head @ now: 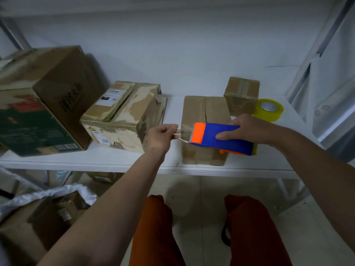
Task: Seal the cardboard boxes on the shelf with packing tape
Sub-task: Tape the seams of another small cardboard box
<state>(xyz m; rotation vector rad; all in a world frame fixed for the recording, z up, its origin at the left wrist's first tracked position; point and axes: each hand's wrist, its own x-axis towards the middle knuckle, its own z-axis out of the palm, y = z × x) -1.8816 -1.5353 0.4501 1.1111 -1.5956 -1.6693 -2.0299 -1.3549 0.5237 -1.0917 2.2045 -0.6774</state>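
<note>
A white shelf (115, 160) against a pale wall carries 4 cardboard boxes and a yellow tape roll (268, 110) (far right). The right hand (247, 129) grips a blue-orange tape dispenser (222, 139) over the middle box (203, 129); the left hand (163, 134) pinches the clear tape end (182, 138) beside it.

The tape dispenser (223, 138) has a blue body with an orange front end and an orange part beneath. The spare tape roll (268, 110) is translucent yellow. The cardboard boxes are brown; the centre box (203, 112) is plain, the torn box (124, 114) shows pale patches and white labels, and the large box (38, 104) carries dark green and red print. The shelf (172, 167) is white. The trousers (151, 233) are rust orange.
</note>
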